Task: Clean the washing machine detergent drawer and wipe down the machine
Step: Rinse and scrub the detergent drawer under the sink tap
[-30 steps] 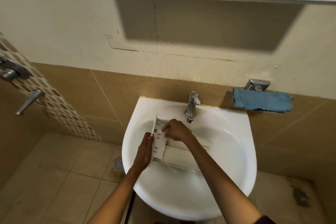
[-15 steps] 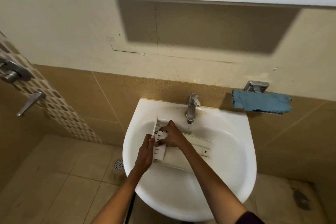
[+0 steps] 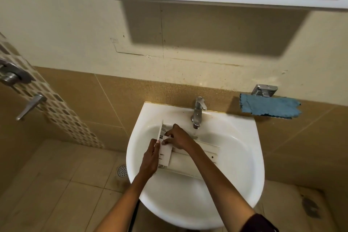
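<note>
— Since a second ago the right grip [image 3: 179, 137] has shifted left onto the white insert [image 3: 165, 151]. The left grip [image 3: 149, 158] hasn't budged.

— Holding what?

— The left curls round the front end of the detergent drawer [image 3: 190, 164], which lies across the sink [image 3: 244, 156]. The right pinches the insert's top.

— Which step?

— Freeing the insert to rinse, I'd judge. Next: brace left, lift right, then use the tap [image 3: 197, 113]. I can't tell if it's running. The blue cloth [image 3: 269, 108] waits on the wall.
</note>
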